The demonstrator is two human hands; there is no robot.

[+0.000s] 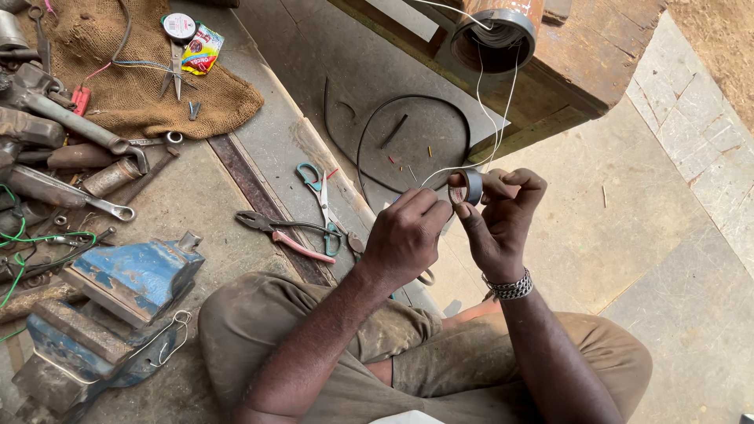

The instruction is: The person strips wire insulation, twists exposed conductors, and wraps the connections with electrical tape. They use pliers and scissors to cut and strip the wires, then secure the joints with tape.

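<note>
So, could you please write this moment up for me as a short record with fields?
Setting: a person sits on a concrete floor among tools
Left hand: fingers pinch at the roll of grey tape
Right hand: grips the roll of grey tape
Wire: thin white wire runs up from the roll to a spool
Right wrist: metal bracelet
Nearby floor: teal-handled scissors, red-handled pliers
Left side: blue bench vise, wrenches, burlap sack

Dusty concrete floor (675, 314), wooden bench (581, 55)
</note>
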